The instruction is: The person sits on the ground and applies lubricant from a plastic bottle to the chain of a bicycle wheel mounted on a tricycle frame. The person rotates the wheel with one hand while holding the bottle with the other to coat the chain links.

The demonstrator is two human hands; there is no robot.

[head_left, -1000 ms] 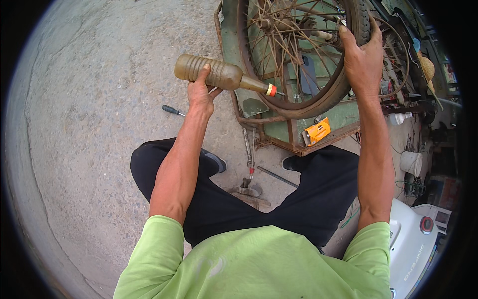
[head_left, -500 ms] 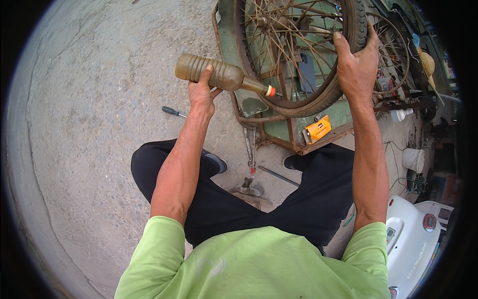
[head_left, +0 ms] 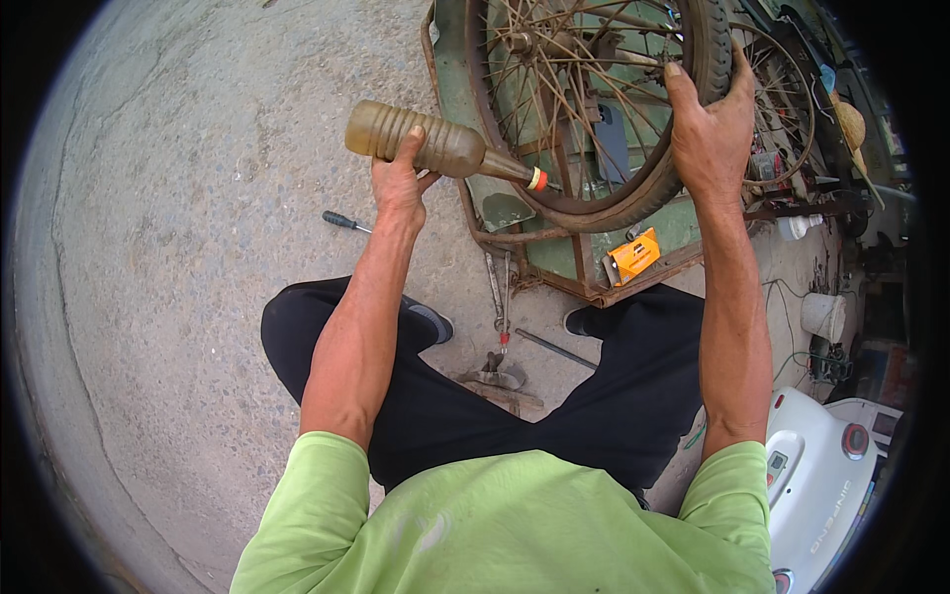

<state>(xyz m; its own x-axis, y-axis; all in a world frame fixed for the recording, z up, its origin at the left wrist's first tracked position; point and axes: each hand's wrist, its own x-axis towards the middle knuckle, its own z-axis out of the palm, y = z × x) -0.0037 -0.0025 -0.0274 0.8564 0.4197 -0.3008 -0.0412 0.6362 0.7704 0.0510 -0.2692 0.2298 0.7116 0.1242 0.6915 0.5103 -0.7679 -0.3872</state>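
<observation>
My left hand point(head_left: 400, 186) is closed round a ribbed, brownish plastic bottle point(head_left: 450, 148). The bottle lies nearly level, tipped slightly down to the right, and its red-tipped neck points at the lower rim of a rusty spoked wheel point(head_left: 599, 216). Whether the tip touches the rim I cannot tell. On the wheel's right side my right hand point(head_left: 714, 134) grips the black tyre point(head_left: 710, 59), thumb on the inner side and fingers behind it. A green metal frame or cart body point(head_left: 510, 213) is under and behind the wheel.
An orange box point(head_left: 634, 255) rests on the cart's near edge. A screwdriver point(head_left: 344, 222) lies on the concrete at left. Between my feet are pliers-like tools point(head_left: 500, 297) and a metal rod point(head_left: 556, 349). At right stand a second spoked wheel point(head_left: 792, 109) and a white machine body point(head_left: 811, 485).
The bottle's rear end has risen very slightly in my left hand. My right hand keeps its grip on the tyre, and the wheel looks nearly unmoved.
</observation>
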